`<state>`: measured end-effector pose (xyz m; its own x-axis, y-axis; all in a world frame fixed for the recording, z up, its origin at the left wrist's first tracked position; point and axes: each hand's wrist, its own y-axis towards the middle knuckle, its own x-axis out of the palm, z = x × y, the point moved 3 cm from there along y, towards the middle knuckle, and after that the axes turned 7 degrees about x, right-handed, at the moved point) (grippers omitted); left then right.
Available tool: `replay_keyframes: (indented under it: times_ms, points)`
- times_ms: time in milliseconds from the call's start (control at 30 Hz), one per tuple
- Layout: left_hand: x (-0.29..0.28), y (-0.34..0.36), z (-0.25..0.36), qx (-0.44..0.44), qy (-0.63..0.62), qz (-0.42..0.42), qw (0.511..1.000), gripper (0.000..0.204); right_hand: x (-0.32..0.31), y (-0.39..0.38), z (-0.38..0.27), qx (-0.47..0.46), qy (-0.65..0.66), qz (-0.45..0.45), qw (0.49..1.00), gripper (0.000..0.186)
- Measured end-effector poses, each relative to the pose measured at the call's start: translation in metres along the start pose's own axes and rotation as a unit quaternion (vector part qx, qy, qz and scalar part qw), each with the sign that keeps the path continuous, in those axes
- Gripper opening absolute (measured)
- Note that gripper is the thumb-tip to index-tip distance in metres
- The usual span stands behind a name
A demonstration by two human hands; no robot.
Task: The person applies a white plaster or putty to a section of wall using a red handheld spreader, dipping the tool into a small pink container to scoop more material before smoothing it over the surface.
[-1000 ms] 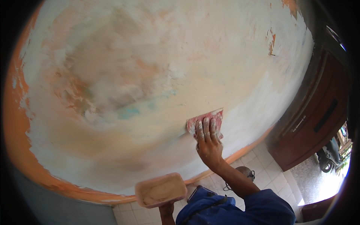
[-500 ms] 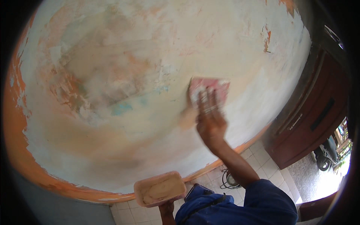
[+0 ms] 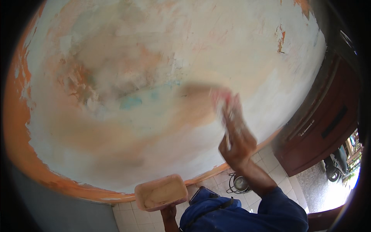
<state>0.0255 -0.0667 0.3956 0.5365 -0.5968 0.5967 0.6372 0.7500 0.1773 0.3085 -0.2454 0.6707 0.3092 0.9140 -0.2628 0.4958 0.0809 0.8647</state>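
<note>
My left hand [image 3: 168,212] grips a pinkish rectangular plastic tub [image 3: 184,195] from below, close to the wall's foot. Beige putty [image 3: 164,193] fills much of the tub. In my right hand [image 3: 237,141] is a flat pink-red putty spreader [image 3: 221,96], smeared by motion and turned nearly edge-on. The fingers lie along it and carry whitish smears. Around it stretches the patchy wall [image 3: 154,112], cream and white with orange and turquoise showing through. A shadow falls on the wall left of the spreader; whether the blade touches the surface I cannot tell.
An orange band [image 3: 77,189] edges the wall at left and bottom. A metal pot [image 3: 240,183] with dark cable or wire around it stands on the tiled floor [image 3: 216,183]. At right are a dark red door [image 3: 317,131] and a motorbike [image 3: 334,166] outside.
My right hand has moved right and slightly down with the spreader, which has tilted from face-on to nearly edge-on. The tub has shifted slightly left and up in the view.
</note>
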Motion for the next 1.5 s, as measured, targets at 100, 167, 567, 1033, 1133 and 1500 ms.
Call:
replay_keyframes:
  times_ms: [100,167,567,1033,1133,1500]
  points:
    - [0.006,0.005,0.001,0.000,-0.006,-0.009,1.000,0.067,0.020,0.039,-0.010,-0.009,-0.014,0.071,0.997,0.057]
    - [-0.003,0.003,-0.005,0.009,-0.021,-0.003,1.000,0.066,0.064,0.013,-0.018,-0.051,-0.071,-0.006,0.996,0.053]
    - [0.009,-0.009,0.011,0.028,0.008,0.001,1.000,0.070,0.027,-0.064,-0.014,0.051,0.140,-0.237,0.960,0.042]
    - [-0.002,-0.005,0.001,0.021,-0.042,0.017,0.999,0.063,0.117,-0.055,-0.036,-0.120,-0.046,-0.064,0.990,0.049]
    - [-0.007,-0.003,0.006,0.041,-0.021,-0.012,0.999,0.066,0.109,-0.094,-0.033,-0.116,-0.029,-0.143,0.982,0.050]
    - [-0.022,-0.012,0.008,0.034,-0.012,0.002,0.999,0.062,0.019,-0.011,-0.039,-0.058,0.049,0.013,0.997,0.045]
